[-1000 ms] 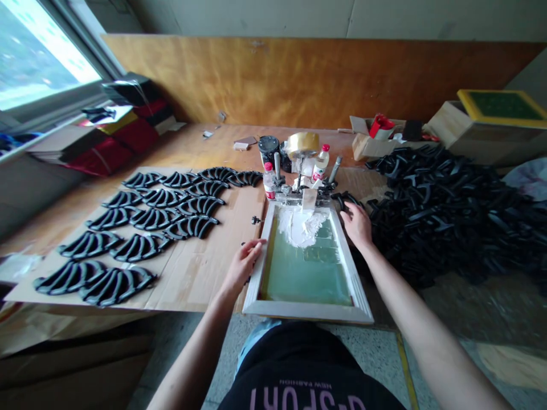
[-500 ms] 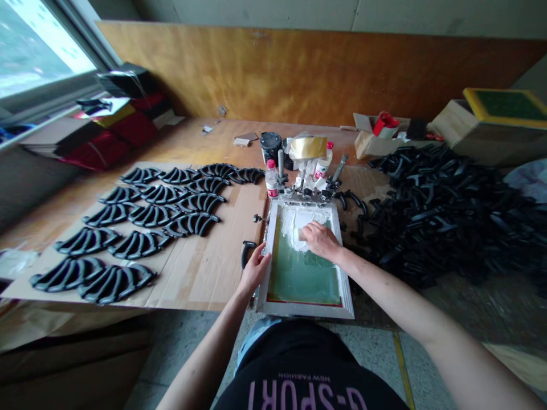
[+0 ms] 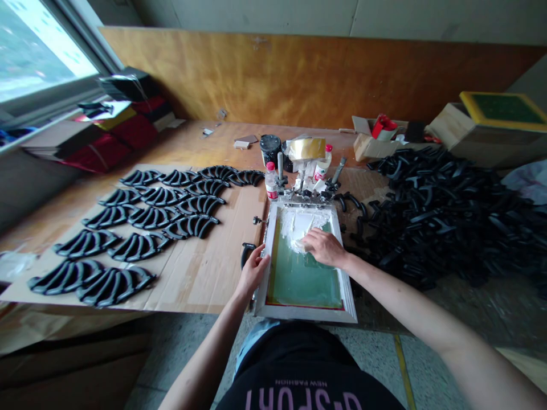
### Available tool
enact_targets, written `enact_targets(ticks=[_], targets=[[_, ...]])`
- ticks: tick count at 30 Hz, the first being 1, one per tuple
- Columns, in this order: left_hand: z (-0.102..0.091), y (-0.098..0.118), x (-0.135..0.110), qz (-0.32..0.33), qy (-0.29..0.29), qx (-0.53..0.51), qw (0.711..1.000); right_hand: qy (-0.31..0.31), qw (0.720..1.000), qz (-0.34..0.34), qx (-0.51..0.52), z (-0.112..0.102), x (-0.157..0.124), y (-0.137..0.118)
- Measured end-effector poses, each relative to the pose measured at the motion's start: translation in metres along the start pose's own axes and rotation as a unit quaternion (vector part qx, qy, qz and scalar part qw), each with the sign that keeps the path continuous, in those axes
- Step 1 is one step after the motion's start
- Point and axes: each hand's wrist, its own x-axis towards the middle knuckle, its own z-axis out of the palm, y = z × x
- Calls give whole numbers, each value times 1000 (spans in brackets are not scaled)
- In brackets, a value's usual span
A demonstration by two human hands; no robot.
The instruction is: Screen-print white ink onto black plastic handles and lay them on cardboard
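Observation:
A screen printing frame [image 3: 348, 310] with a green mesh lies before me, clamped at its far end. White ink [image 3: 292, 230] is smeared over the upper mesh. My right hand [image 3: 325, 246] is closed round a small pale squeegee [image 3: 306, 245], mostly hidden by the fingers, and presses it on the mesh at the ink's lower edge. At the frame's left side rests my left hand [image 3: 254, 269], its fingers partly stretched and apart. Just beyond it is a black curved handle [image 3: 247, 254], partly covered by the hand; no grip on it shows.
Rows of black handles [image 3: 139, 246] lie on cardboard [image 3: 200, 279] at left. A big heap of similar handles [image 3: 444, 210] covers the right. Behind the frame stand a red-capped bottle [image 3: 270, 181], a black tub [image 3: 270, 149] and clamps. Boxes [image 3: 453, 128] stand at the back right.
My right hand has drawn the squeegee a little toward me, down the mesh. My left hand stays beside the frame. The view has tilted slightly.

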Motion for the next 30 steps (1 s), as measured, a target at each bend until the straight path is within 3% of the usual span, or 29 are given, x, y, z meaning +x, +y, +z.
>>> enact_targets(ticks=[3, 7, 11, 14, 18, 20, 22, 24, 27, 30], targets=[[-3, 12, -5, 3, -4, -12, 1000, 31, 997, 67, 18, -15, 27, 13], [-8, 52, -19, 7, -11, -38, 999, 77, 981, 179, -3, -42, 61, 54], [-5, 106, -22, 31, -5, -93, 995, 154, 930, 334, 23, -56, 33, 102], [2, 142, -7, 110, -1, -176, 978, 128, 910, 389, 60, -38, -6, 111], [11, 166, 16, 160, -5, -242, 957, 48, 947, 305, 92, 8, -30, 80], [18, 157, 17, 149, 17, -254, 955, 6, 966, 248, 70, 25, -28, 62], [30, 133, 9, 99, 22, -253, 962, -15, 975, 221, 32, 31, -24, 43], [46, 99, -5, -10, -24, -224, 974, 4, 975, 220, 11, 31, -21, 19], [66, 51, -26, -149, -95, -208, 962, 36, 987, 159, 16, 30, -20, -28], [57, 23, -29, -174, -43, -195, 964, 7, 997, 57, 48, 31, -30, -56]])
